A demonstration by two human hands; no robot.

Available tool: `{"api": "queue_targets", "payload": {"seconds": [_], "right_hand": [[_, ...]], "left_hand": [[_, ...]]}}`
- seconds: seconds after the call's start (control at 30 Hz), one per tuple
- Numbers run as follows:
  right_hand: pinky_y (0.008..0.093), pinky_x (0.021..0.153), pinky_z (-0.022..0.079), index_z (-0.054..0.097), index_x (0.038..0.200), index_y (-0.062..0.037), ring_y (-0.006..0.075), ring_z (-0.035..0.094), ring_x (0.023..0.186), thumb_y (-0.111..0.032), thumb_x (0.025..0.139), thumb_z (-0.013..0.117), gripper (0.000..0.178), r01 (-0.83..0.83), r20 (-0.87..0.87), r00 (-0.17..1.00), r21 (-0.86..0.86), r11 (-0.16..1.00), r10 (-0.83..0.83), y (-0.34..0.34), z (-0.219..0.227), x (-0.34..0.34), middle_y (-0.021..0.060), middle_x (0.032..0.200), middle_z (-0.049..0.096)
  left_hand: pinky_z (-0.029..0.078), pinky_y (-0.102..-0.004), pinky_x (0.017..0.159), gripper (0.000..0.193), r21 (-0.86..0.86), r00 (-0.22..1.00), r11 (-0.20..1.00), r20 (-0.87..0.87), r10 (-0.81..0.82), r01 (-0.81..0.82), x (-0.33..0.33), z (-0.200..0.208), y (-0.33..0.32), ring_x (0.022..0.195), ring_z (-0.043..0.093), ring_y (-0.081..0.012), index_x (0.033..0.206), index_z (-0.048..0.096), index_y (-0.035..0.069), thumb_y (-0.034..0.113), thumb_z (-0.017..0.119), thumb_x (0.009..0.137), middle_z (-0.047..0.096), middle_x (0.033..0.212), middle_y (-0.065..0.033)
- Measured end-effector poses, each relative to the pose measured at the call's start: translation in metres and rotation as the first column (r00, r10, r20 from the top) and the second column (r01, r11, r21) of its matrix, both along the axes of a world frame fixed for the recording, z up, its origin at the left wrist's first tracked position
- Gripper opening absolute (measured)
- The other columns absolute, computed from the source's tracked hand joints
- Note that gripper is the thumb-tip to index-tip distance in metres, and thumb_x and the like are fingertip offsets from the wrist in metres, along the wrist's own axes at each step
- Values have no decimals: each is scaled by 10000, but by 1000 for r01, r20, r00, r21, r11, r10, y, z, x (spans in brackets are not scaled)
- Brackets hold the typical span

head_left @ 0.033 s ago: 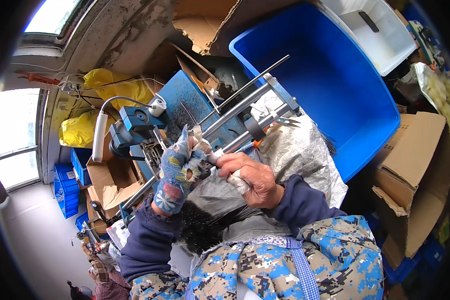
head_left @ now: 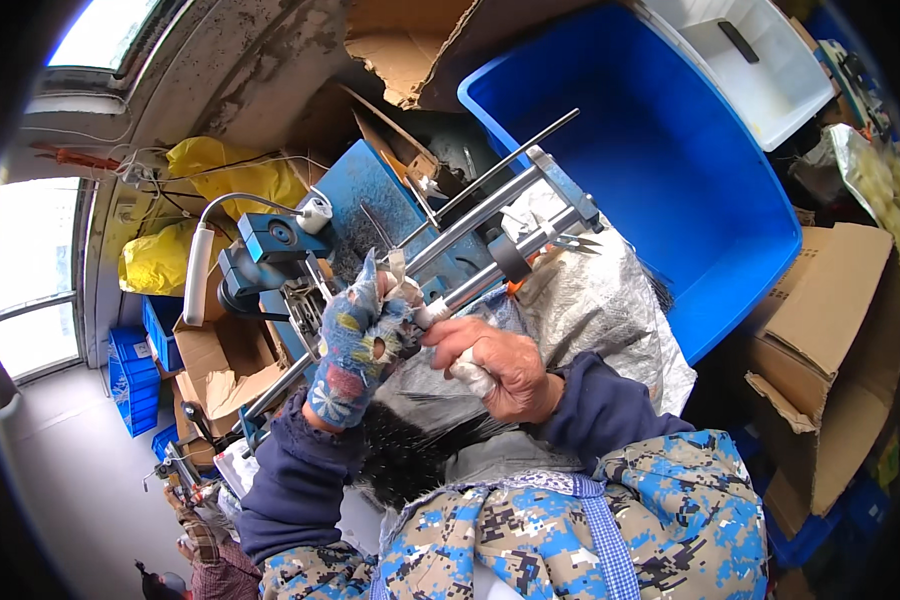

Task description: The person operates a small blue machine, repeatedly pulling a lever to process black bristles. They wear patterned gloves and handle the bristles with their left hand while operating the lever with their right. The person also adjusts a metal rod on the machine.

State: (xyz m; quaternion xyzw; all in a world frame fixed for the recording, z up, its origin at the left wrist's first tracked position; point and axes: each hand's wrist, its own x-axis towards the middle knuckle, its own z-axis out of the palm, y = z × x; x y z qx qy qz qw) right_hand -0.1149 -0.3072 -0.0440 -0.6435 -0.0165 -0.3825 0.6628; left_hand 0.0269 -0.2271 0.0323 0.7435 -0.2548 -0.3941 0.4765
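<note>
My left hand [head_left: 358, 335], in a patterned blue fingerless glove, is closed beside the metal bars [head_left: 478, 222] of a blue bench machine [head_left: 270, 238]. Whatever its fingers hold is hidden. Close to its right, my bare right hand [head_left: 510, 372] is also closed, fingertips near the left one's fingers. White material [head_left: 473, 372] shows at its curled fingers; whether it is cloth or finger wrapping I cannot tell. Under both hands, a black bristly mass [head_left: 402, 452] lies against grey sheeting over my lap. A pair of pliers or snips [head_left: 575, 243] rests beside the bars.
A big blue tub [head_left: 735, 235] stands at the far right, with a white bin [head_left: 770, 75] behind it. Crumpled silvery sacking [head_left: 610, 300] lies beside the tub. Open cardboard boxes [head_left: 830, 290] stand right. A lamp [head_left: 200, 270] and yellow bags [head_left: 155, 260] are left. Another person works lower left.
My right hand has shifted slightly left and is turned a little, its fingers nearer the left hand. The left hand stays where it was.
</note>
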Motion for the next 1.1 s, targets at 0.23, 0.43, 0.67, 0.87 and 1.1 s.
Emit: {"api": "queue_targets", "payload": {"seconds": [0.23,0.43,0.67,0.87,1.1], "right_hand": [[225,512,364,464,919,-11,58,410,577,-82,881,549,116,-73,-101,984,538,840,150,26,-18,-14,-4,692,474],[259,535,401,578,898,13,103,443,526,-37,796,593,115,-1,-414,869,544,839,270,10,-31,5,44,617,496],[333,617,465,610,906,16,267,568,788,71,676,568,241,124,-350,926,-78,989,-144,-8,-29,-6,139,897,549],[299,710,496,583,880,67,273,593,871,93,682,573,199,167,-100,978,-170,971,-186,-9,-25,-5,166,975,559],[308,750,497,576,824,69,275,609,859,57,761,582,65,122,-32,992,-84,989,-125,-8,-20,3,161,958,588]], "left_hand": [[372,-220,521,117,-48,983,996,-169,68,-77,-4,-6,-8,587,497,-100,813,514,21,102,563,881,528,720,-20],[390,-225,521,100,21,986,994,131,-106,104,2,-9,-6,587,530,-112,827,535,16,98,574,868,553,731,-46],[394,-230,530,100,-35,999,999,-24,25,-26,-1,-8,-6,592,532,-121,831,537,18,100,585,861,552,746,-50],[392,-231,540,109,1,997,999,-65,37,-37,-2,-4,-6,608,524,-111,825,536,20,111,567,877,553,752,-49],[395,-222,534,89,11,999,1000,34,13,-13,0,-9,-4,596,517,-92,825,535,17,87,557,875,555,730,-31]]}}
